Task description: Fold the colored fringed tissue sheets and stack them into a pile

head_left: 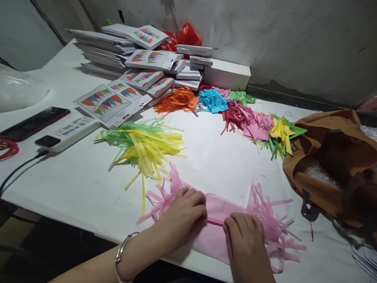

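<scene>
A pink tissue paper sheet [222,204] with fringed ends lies near the front edge of the table. Across its middle runs a narrow, tightly folded pink strip. My left hand [188,206], a silver bangle on its wrist, has its fingers closed on the left part of this fold. On the right part, my right hand [246,236] grips the same fold with curled fingers. Both thumbs are mostly hidden. Just beyond my left hand rests a yellow and green tissue tassel bundle [147,145].
Orange [176,100], blue [213,100] and pink tassel bundles [257,124] lie farther back. Behind them are stacked printed packets [153,59] and a white box [226,74]. A brown bag [324,157] stands at right; a phone [35,122] and a white power bank [67,133] lie left.
</scene>
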A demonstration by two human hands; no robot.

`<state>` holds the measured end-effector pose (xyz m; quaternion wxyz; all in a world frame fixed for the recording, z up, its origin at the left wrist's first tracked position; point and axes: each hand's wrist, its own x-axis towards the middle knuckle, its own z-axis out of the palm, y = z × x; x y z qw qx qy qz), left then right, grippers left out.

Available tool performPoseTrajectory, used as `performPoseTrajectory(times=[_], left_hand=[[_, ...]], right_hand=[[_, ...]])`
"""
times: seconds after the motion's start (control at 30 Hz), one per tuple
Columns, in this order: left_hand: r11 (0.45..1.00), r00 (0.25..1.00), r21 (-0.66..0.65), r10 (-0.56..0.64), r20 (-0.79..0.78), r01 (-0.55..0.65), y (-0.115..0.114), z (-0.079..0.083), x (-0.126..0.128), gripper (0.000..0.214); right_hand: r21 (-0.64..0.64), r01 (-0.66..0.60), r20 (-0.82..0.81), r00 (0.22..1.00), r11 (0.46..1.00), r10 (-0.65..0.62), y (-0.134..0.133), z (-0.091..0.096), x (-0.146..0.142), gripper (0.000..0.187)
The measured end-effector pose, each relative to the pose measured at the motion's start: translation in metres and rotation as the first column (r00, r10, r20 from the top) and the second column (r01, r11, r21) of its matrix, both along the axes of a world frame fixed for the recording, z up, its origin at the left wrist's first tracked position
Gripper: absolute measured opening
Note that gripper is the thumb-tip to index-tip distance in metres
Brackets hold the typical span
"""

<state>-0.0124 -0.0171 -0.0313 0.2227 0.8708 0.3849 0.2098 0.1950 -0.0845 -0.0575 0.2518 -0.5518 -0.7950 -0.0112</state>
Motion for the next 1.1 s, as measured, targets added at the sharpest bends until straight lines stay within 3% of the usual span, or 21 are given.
performPoseTrajectory(times=[0.13,0.3,0.43,0.57,0.67,0.77,0.9,1.0,1.1], left_hand=[[0.981,0.995,-0.168,0.095,-0.042,-0.101,0.001,0.009,0.004,0.009],[0.969,0.976,-0.228,0.046,-0.214,-0.096,0.006,0.025,0.012,0.015],[0.987,0.929,-0.131,0.044,-0.367,-0.098,0.008,0.033,0.022,0.020],[0.999,0.877,0.043,0.031,-0.480,-0.012,0.004,0.028,0.028,0.012],[0.969,0.895,0.187,-0.066,-0.441,0.163,-0.001,0.016,0.028,0.007],[0.916,0.910,0.323,-0.093,-0.404,0.237,-0.004,0.006,0.026,0.013],[0.946,0.923,0.253,-0.097,-0.373,0.202,0.005,0.006,0.027,0.017],[0.972,0.952,0.208,-0.045,-0.304,0.112,0.008,0.013,0.027,0.019],[0.955,0.977,0.244,-0.127,-0.171,0.167,0.000,0.016,0.025,0.016]], right_hand=[[-0.053,0.082,0.028,0.996,0.995,-0.081,-0.003,0.004,0.005,0.016],[-0.100,0.181,0.048,0.983,0.978,-0.177,-0.001,0.008,-0.003,0.015],[-0.103,0.240,0.002,0.970,0.965,-0.241,0.002,0.010,-0.008,0.013],[-0.068,0.221,-0.107,0.968,0.973,-0.227,0.002,0.009,-0.009,0.014],[0.002,0.104,-0.165,0.981,0.995,-0.102,0.001,0.006,-0.008,0.022],[0.028,0.008,-0.153,0.988,1.000,-0.004,0.001,0.004,-0.008,0.021],[0.062,-0.024,-0.086,0.996,0.998,0.030,0.006,0.006,-0.011,0.013],[0.120,-0.058,0.013,0.998,0.991,0.057,0.013,0.006,-0.014,0.024],[0.226,-0.056,0.073,0.997,0.972,0.041,0.019,0.008,-0.014,0.029]])
